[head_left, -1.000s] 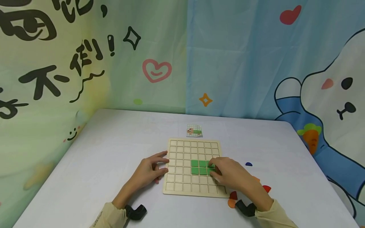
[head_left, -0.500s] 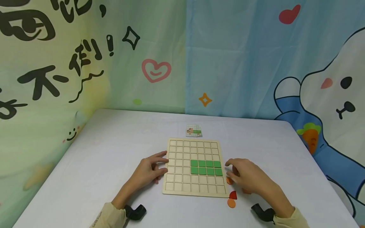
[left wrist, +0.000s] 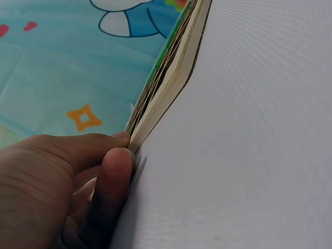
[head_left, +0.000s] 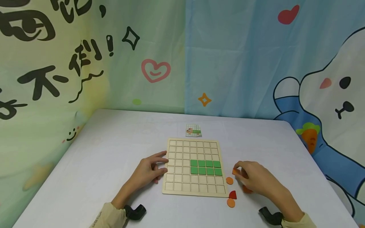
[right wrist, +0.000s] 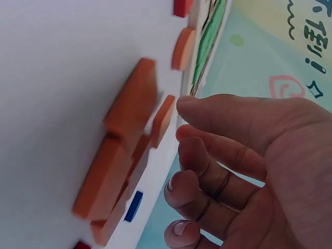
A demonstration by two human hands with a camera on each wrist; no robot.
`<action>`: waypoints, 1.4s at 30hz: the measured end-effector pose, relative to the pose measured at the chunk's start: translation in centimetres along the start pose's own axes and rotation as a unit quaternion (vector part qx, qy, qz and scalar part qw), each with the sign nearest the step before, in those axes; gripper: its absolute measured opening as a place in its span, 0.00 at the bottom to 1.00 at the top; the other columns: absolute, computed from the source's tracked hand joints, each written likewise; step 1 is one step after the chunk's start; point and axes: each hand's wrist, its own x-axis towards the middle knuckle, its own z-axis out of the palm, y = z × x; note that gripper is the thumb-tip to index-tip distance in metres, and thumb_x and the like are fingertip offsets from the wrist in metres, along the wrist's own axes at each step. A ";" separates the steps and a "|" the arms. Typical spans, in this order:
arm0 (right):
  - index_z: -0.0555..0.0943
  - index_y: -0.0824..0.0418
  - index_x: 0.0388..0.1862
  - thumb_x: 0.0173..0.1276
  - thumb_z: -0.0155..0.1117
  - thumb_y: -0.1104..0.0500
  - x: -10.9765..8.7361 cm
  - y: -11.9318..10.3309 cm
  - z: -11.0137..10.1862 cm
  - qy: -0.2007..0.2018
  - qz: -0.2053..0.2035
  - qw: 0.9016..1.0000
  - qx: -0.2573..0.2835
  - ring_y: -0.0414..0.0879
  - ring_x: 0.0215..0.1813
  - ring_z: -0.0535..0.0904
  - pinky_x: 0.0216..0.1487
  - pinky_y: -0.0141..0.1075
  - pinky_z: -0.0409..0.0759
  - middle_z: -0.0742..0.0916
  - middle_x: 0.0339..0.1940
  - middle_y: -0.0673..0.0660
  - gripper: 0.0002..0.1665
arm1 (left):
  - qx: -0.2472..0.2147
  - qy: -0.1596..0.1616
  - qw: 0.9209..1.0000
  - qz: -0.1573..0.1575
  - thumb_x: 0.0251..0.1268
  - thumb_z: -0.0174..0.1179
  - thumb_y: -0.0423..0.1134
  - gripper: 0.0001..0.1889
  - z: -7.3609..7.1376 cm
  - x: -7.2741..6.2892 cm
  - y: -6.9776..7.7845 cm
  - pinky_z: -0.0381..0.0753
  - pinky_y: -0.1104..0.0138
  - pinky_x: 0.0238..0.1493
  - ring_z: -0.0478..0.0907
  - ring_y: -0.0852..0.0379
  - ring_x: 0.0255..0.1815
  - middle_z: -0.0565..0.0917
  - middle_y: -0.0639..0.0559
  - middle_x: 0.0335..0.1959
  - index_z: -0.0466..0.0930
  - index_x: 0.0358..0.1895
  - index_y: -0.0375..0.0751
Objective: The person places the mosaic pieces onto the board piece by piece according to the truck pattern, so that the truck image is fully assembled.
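White counter (head_left: 119, 142) before us, with a pale wooden grid board (head_left: 178, 186) near its centre. At nine o'clock, the left hand (head_left: 148, 169) touches the board's edge with relaxed fingers; beyond three, the right hand (head_left: 256, 177) curls slightly parted fingers at a small flat orange block (right wrist: 163, 122); we cannot tell whether they grip it. Crowding could make a hasty pinch scatter the neighbouring orange blocks (right wrist: 132, 98). Only the right wrist view shows us a dark-blue chip (right wrist: 134, 206).

Head view: the print on the small card (head_left: 193, 130) is too fine to read; the right hand (head_left: 255, 178) partly hides an orange piece (head_left: 247, 189). Left wrist view: the top edge cuts off the board (left wrist: 175, 79). Right wrist view: the bottom edge crops a dark red piece (right wrist: 82, 245).
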 end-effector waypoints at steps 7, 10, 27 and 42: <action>0.85 0.61 0.54 0.71 0.73 0.55 -0.2 0.9 0.0 -0.009 0.008 1.000 0.002 0.42 0.31 0.73 0.30 0.32 0.72 0.80 0.26 0.48 0.17 | 0.002 0.000 1.000 0.000 0.67 0.72 0.33 0.20 0.0 0.1 -0.1 0.85 0.65 0.18 0.78 0.61 0.18 0.71 0.42 0.81 0.86 0.61 0.35; 0.85 0.61 0.55 0.71 0.74 0.54 -0.1 1.1 0.1 -0.014 0.012 1.000 0.004 0.42 0.31 0.73 0.31 0.33 0.74 0.81 0.27 0.48 0.18 | 0.001 0.000 1.000 -0.002 0.67 0.72 0.33 0.20 0.0 0.0 0.0 0.85 0.65 0.18 0.78 0.61 0.18 0.71 0.42 0.81 0.86 0.61 0.35; 0.85 0.63 0.54 0.70 0.75 0.55 0.2 1.2 0.3 -0.018 0.031 0.999 -0.002 0.43 0.32 0.75 0.34 0.35 0.78 0.83 0.29 0.49 0.19 | 0.001 -0.001 1.000 0.000 0.67 0.72 0.32 0.20 0.0 0.1 -0.1 0.85 0.65 0.18 0.78 0.61 0.18 0.71 0.42 0.81 0.86 0.61 0.35; 0.85 0.62 0.53 0.71 0.74 0.55 0.1 1.3 0.2 -0.007 0.018 1.000 -0.003 0.42 0.32 0.74 0.34 0.35 0.78 0.82 0.28 0.49 0.17 | 0.003 0.002 1.000 -0.003 0.67 0.72 0.32 0.20 0.0 0.1 -0.1 0.85 0.65 0.17 0.78 0.61 0.18 0.71 0.42 0.81 0.86 0.61 0.35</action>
